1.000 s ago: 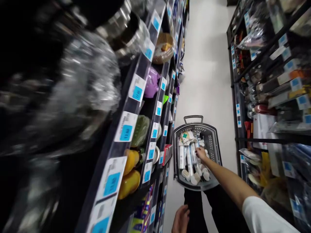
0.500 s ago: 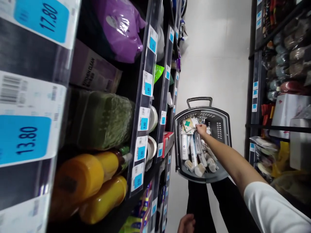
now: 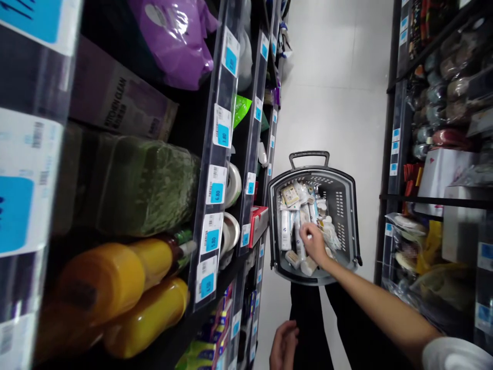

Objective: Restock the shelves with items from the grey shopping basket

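Note:
A grey shopping basket [image 3: 349, 231] stands on the floor by my feet, its handle [image 3: 309, 153] at the far side. My right hand [image 3: 314, 244] is inside it, over the middle of the goods, with fingers curled together; what they grip, if anything, is hidden. Beside that hand lie long white boxes [image 3: 285, 231] and small capped containers [image 3: 308, 266]. A pale yellow packet [image 3: 289, 196] rests in the basket's far left part. My left hand [image 3: 284, 343] hangs low, left of my leg, with fingers loosely bent, apart and holding nothing.
Close on the left, a shelf with price labels [image 3: 216, 190] carries yellow bottles [image 3: 148, 318], a green wrapped pack [image 3: 154, 187] and a purple bag [image 3: 175, 41]. A red and white box [image 3: 259, 224] juts out slightly. Another shelf [image 3: 431, 199] lines the right side.
My right hand has drawn back from the green-marked packet at the basket's far side towards its middle. That green mark no longer shows. The view has shifted slightly, and my left hand shows more.

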A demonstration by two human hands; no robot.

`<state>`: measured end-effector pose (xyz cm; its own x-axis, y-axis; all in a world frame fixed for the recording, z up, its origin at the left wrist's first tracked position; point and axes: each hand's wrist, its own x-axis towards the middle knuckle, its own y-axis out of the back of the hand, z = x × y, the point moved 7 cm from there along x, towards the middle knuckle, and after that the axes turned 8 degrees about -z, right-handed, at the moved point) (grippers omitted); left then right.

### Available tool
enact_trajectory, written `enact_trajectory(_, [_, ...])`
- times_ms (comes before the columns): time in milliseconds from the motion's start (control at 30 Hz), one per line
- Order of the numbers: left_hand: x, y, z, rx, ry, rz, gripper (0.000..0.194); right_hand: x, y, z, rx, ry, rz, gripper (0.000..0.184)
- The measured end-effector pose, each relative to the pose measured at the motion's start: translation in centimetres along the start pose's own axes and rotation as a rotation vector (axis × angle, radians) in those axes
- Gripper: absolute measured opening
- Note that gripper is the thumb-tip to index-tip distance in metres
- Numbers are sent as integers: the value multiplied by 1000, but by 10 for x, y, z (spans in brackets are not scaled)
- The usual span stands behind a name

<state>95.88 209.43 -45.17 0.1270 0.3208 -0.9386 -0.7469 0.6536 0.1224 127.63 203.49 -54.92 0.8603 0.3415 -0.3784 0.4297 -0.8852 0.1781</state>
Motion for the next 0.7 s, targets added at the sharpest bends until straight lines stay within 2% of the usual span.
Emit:
enact_trajectory(100, [9,-6,-6,-218,52,-36,72,-92,-14,-25,28,8,-148,27])
enact_trajectory(200, [12,-10,-23,-423,185,-94,88,-174,-36,-45,145,15,-485,27])
enact_trajectory(267, [9,-8,-30,-468,219,-100,94,-210,-43,-62,224,110,-658,28])
enact_trajectory(333, [4,-3,-30,-450,162,-85,97,-226,-44,-74,268,183,-768,32])
enact_trajectory(433, [-6,-1,-22,-376,71,-82,99,-226,-44,-81,254,230,-877,35])
enact_trajectory(600, [-11,-10,-12,-413,87,-119,103,-225,-54,-81,295,299,-1026,37])
enact_trajectory(700, [-8,-5,-10,-396,86,-77,101,-232,-62,-81,353,327,-1097,37])
